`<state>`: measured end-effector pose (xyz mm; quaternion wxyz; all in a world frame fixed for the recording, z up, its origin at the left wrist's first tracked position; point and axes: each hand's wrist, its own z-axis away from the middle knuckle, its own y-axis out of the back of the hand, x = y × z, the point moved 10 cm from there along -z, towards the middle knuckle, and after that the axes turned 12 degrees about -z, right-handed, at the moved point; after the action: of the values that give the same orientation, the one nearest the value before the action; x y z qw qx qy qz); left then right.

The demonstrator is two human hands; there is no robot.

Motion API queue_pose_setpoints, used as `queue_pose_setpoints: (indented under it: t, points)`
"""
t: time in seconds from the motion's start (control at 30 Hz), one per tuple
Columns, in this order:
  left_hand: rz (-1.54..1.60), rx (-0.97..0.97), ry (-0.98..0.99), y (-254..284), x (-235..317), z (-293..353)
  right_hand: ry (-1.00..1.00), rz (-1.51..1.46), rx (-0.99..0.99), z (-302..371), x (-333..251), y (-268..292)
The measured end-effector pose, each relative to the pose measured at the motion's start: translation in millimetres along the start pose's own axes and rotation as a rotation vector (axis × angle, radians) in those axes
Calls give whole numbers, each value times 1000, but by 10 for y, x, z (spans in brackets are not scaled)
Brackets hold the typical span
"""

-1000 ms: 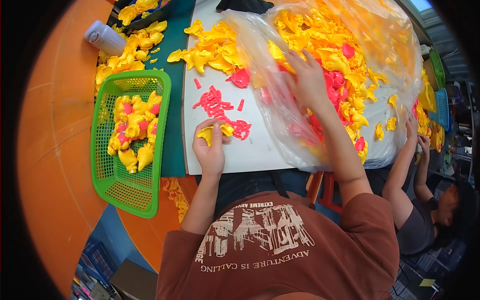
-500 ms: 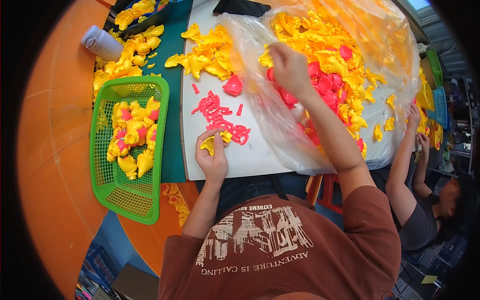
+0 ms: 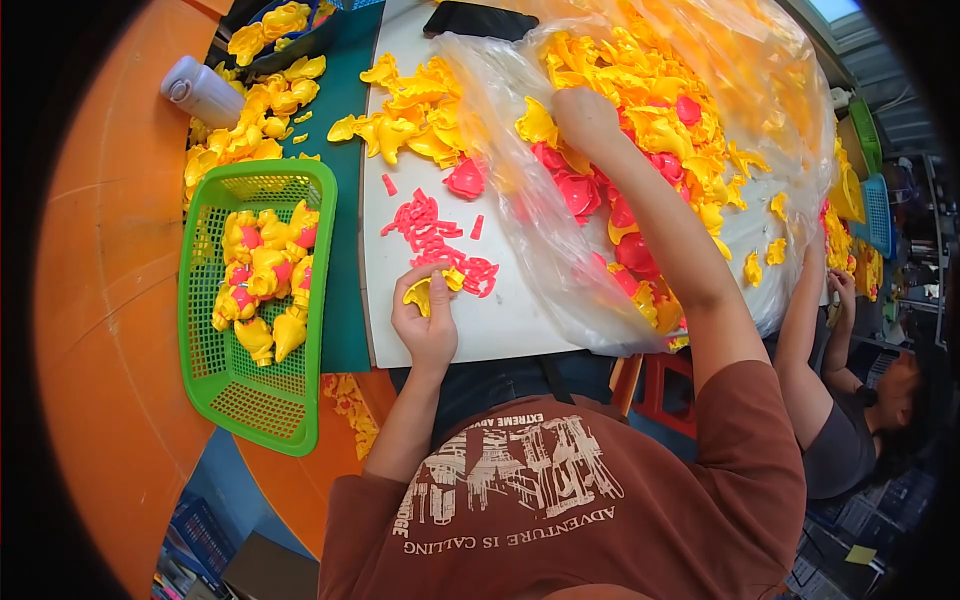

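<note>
My left hand [image 3: 425,325] is closed on a yellow plastic part [image 3: 420,296], held over the near edge of the white board [image 3: 510,325]. Just beyond it lies a heap of small pink plastic strips [image 3: 430,235]. My right hand [image 3: 587,122] reaches into a big pile of thin yellow plastic shells [image 3: 640,65] on a clear plastic bag [image 3: 530,225]. Its fingers point down and are hidden, so what they grasp does not show. A curved yellow shell [image 3: 536,122] lies right beside it. Pink rounded shells [image 3: 578,192] are mixed into the pile near my wrist.
At left, a green basket [image 3: 325,300] holds several yellow-and-pink figures [image 3: 265,270]. A pale bottle [image 3: 203,92] stands among yellow parts. More yellow shells [image 3: 415,110] lie on the board, near a black phone [image 3: 482,20]. Another person's arm [image 3: 805,330] is at right.
My right hand has shifted slightly right and lower into the pile. Pink and yellow shells there have moved toward me, and the bag's edge has shifted. My left hand stays nearly still.
</note>
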<state>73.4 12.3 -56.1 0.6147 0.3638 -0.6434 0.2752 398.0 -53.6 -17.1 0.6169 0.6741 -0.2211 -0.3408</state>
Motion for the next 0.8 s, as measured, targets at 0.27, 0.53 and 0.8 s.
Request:
queue_pose_setpoints:
  t: [0.27, 0.53, 0.8]
  points:
    - [46, 7, 11, 14, -4, -3, 153, 56, -78, -12, -169, -77]
    - [64, 1, 24, 23, -16, -7, 174, -134, 62, 65, -32, 130]
    - [38, -323, -285, -401, 306, 276, 350, -760, 151, 812, -749, 661]
